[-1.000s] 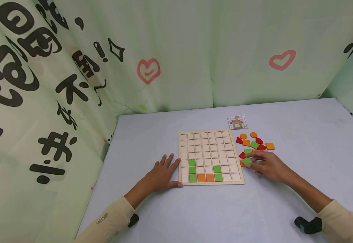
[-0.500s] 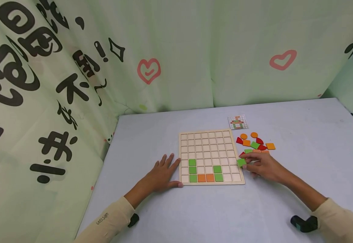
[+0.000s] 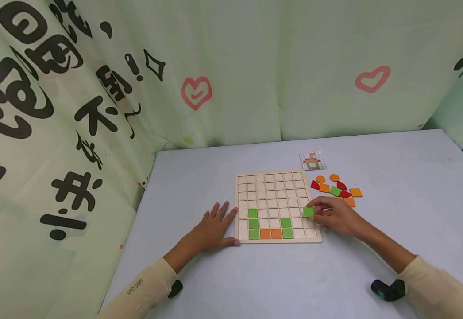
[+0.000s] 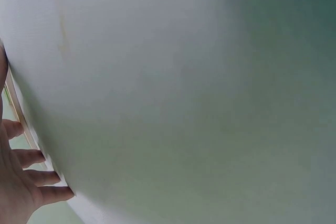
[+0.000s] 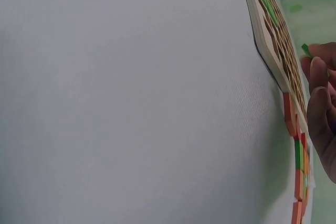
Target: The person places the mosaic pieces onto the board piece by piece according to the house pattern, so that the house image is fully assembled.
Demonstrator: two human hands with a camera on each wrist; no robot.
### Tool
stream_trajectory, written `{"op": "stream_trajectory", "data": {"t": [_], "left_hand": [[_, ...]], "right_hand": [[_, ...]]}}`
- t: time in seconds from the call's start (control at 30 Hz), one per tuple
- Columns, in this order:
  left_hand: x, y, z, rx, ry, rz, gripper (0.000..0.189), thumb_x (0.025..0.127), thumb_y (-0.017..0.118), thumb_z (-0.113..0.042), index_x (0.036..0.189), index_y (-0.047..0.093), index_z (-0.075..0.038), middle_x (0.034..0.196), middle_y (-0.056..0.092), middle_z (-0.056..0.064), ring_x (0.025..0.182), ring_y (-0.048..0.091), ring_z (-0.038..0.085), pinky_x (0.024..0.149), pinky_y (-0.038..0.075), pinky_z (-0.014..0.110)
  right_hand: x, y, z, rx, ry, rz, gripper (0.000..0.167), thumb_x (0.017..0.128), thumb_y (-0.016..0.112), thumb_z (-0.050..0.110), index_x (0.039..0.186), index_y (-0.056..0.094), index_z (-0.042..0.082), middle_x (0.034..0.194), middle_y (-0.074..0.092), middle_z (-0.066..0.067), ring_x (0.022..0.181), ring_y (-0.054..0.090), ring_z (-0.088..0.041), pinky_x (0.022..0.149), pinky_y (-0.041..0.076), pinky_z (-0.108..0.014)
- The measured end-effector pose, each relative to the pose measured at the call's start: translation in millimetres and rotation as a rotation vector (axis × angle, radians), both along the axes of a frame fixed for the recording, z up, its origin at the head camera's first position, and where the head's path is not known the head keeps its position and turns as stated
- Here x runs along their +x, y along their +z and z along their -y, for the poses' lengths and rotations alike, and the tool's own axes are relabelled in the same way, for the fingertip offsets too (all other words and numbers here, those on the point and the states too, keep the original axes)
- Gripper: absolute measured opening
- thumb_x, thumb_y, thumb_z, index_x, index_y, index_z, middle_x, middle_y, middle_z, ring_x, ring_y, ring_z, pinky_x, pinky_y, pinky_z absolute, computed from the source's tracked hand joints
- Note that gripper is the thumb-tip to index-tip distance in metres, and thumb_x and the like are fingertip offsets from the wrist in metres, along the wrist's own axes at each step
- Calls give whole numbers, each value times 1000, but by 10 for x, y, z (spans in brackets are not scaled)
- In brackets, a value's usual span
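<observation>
- Right hand [image 3: 337,215] now: thumb and fingers are nipped together on the edge of a green tile [image 3: 308,212], hardly any gap beyond its thickness.
- And there's the tile, over the right side of the board [image 3: 270,194]; its height above the cells is hard to judge.
- Left hand [image 3: 214,229]: fingers straight and spread, gripping nothing, lying along the board's left rim, thumb by the near-left corner.
- Danger one: that edge-only pinch could let the tile twist or drop, most likely if the thumb slides.
- Danger two: a tile lowered askew could perch on a ridge between cells rather than sit flat.
- Danger three: a low pass leftward might nudge the green pair [image 3: 286,228] out of line.
- Danger four: the loose pieces [image 3: 335,191] lie right beside and partly behind the right hand, so a dragging finger could scatter them.
- Danger five: a push at the right side might shift the board, should the left hand brace it too lightly.
- To the container: the board is a grid of shallow cells, most of them bare.
- Filled on the left: a green column [image 3: 253,223] of three. To its right, two orange squares [image 3: 270,234] in the nearest row, then the green pair, one behind the other.
- Beyond the board's far-right corner lies a patterned card [image 3: 313,160].
</observation>
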State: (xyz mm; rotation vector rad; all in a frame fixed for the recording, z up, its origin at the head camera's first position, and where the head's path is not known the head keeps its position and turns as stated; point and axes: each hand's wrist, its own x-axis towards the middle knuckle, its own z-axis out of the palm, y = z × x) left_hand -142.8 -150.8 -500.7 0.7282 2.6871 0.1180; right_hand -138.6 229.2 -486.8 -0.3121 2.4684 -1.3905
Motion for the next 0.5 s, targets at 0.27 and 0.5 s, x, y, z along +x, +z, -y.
{"op": "stream_trajectory", "data": {"t": [0.27,0.5], "left_hand": [[-5,-17,4,-1,0,-1,98,87,54,-75,162,20,-22,169,15,12,155,13,41,117,28,60],[-1,-5,11,2,-10,-10,98,87,54,-75,162,21,-21,168,16,14,154,15,41,117,29,60]], "right_hand": [[-38,-33,94,31,-16,-9,35,89,75,11,120,64,0,90,62,-8,59,59,-16,57,53,-25],[-61,-40,178,11,8,20,38,89,75,11,124,63,0,96,66,-11,59,59,-16,58,53,-25]]}}
